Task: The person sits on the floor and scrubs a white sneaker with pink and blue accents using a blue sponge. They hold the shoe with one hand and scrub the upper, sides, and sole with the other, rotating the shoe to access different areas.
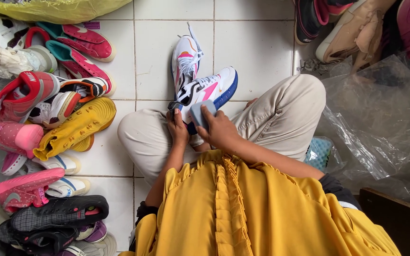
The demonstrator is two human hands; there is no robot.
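Observation:
I sit cross-legged on a white tiled floor in beige trousers and a yellow top. My left hand [177, 128] grips the heel end of a white sneaker with pink accents and a blue sole [212, 87], which rests across my lap. My right hand [220, 129] presses a small grey-blue sponge block [201, 114] against the shoe's heel. A second matching white sneaker [185, 59] lies on the tiles just beyond the first, toe pointing away.
A heap of several shoes lines the left side, among them a yellow one [77, 128], red ones [84, 42] and pink ones [22, 189]. More shoes [352, 23] and crumpled clear plastic bags [380, 118] lie at the right. A teal mesh item [320, 151] sits by my right knee.

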